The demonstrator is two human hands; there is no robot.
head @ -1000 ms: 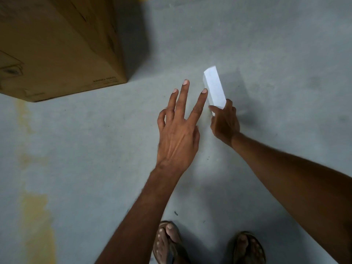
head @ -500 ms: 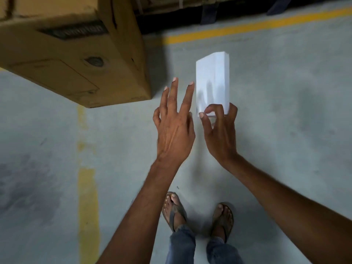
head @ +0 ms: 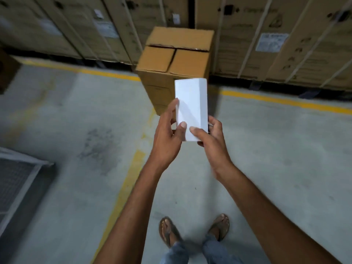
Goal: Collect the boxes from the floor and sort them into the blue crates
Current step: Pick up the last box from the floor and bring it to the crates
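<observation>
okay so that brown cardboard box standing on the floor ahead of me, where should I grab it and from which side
Probably by its two opposite vertical sides, low down, coming in from the front with one hand per side. The cardboard box stands upright and tall, and its top flaps look unsealed with a gap, so lifting by the top seems unwise. Both hands, left hand and right hand, hold the white box now.

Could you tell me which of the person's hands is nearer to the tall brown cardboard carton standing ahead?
Left. The left hand grips the white box just below the brown carton; the right hand grips it lower and farther right.
</observation>
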